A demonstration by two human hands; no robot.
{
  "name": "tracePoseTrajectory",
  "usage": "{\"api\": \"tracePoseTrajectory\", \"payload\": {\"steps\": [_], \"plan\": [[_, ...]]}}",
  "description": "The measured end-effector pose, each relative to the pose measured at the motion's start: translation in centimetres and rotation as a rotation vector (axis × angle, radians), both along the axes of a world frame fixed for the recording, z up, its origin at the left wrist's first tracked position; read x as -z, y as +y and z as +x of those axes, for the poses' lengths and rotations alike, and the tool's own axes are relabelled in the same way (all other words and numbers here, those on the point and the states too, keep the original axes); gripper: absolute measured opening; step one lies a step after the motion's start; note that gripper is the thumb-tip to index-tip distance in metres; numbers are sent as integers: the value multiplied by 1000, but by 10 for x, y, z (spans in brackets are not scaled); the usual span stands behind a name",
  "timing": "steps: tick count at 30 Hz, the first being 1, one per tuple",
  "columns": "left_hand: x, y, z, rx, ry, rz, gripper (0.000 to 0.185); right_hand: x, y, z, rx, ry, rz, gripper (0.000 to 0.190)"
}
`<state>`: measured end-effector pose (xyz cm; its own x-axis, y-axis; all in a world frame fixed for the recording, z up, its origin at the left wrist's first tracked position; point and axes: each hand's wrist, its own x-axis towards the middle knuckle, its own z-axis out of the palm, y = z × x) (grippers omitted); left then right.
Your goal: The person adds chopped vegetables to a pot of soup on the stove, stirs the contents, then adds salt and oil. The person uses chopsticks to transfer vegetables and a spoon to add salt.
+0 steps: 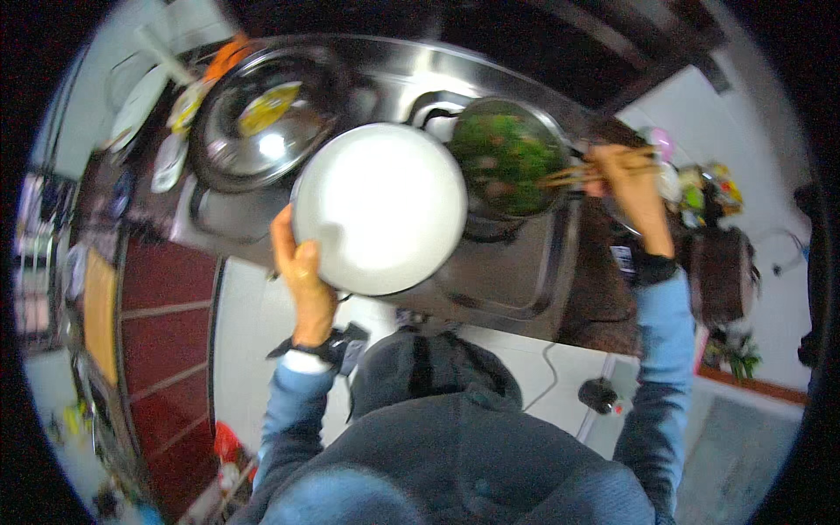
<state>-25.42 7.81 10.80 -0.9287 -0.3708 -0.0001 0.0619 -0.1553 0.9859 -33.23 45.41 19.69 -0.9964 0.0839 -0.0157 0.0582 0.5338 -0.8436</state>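
A round white plate or shallow bowl (pixel 384 210) is in my left hand (pixel 300 269), gripped at its lower left rim with the thumb over the edge. Its inner surface looks bare and bright. Just right of it, a dark pan (pixel 508 157) sits over a stove burner, filled with chopped green food (pixel 518 147) mixed with some brownish pieces. My right hand (pixel 620 174) is beside the pan's right edge, closed on wooden chopsticks (pixel 567 176) whose tips reach over the food. The pan's handle runs toward that hand; whether the fingers also touch it I cannot tell.
A large lidded pot or wok (pixel 262 125) occupies the left side of the steel stovetop (pixel 499 269). A white spoon-like utensil (pixel 168 163) and an orange item (pixel 226 58) lie beyond it. Colourful packets (pixel 712 190) stand at right. A dark red cabinet (pixel 167 315) is lower left.
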Motion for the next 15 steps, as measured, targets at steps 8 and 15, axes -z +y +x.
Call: {"api": "tracePoseTrajectory", "payload": {"steps": [8, 15], "plan": [[-14, -10, 11, 40, 83, 282, 84, -1, -9, -7, -56, 21, -84, 26], [-23, 1, 27, 21, 11, 262, 86, 11, -41, -9, -310, -8, -125, 22]]}}
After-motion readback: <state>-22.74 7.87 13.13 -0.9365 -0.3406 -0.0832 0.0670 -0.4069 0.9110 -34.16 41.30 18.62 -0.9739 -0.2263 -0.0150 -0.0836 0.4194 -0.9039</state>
